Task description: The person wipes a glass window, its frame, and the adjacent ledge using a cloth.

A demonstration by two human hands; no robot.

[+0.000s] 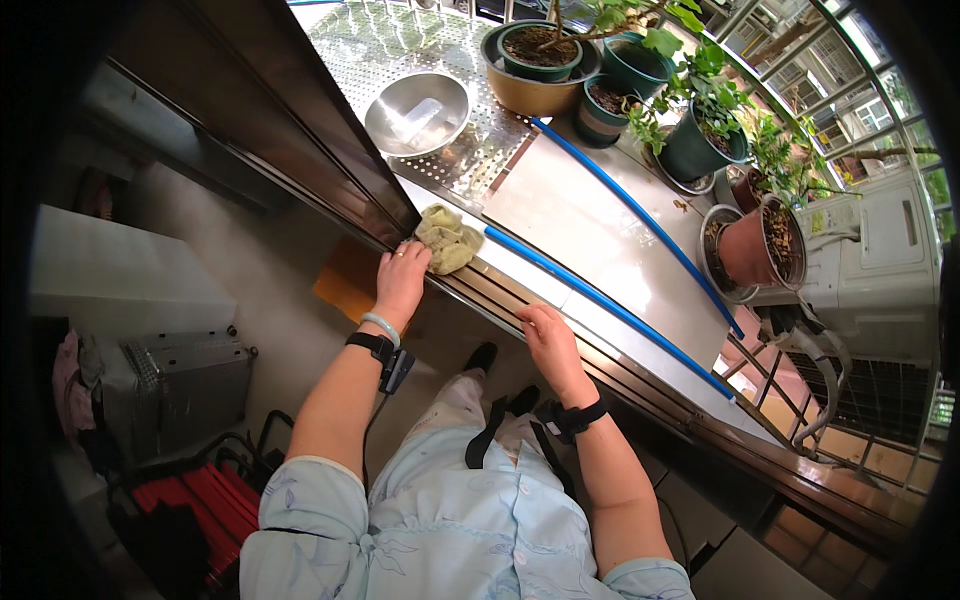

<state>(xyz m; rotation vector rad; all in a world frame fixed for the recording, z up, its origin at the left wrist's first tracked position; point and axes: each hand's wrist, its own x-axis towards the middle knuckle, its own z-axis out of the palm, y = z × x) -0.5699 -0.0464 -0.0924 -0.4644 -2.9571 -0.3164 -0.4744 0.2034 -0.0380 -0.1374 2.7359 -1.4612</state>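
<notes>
My left hand (403,274) lies at the edge of the sliding-window track, its fingertips beside a crumpled yellow-green cloth (448,238). Whether the fingers grip the frame or the cloth's edge cannot be told. Over the grooved metal window track (491,289) is my right hand (551,345), its fingers loosely curled and no object visible in them. One blue pole (600,300) runs along the sill just beyond the track, and a second blue pole (645,206) lies farther out on a pale board (592,232).
A steel bowl (418,115) stands on the perforated metal shelf (480,165). Potted plants (705,139) line the outer side near an air-conditioner unit (862,255). The dark window panel (300,97) rises at left. Indoors are a grey suitcase (187,390) and a red folding item (199,510).
</notes>
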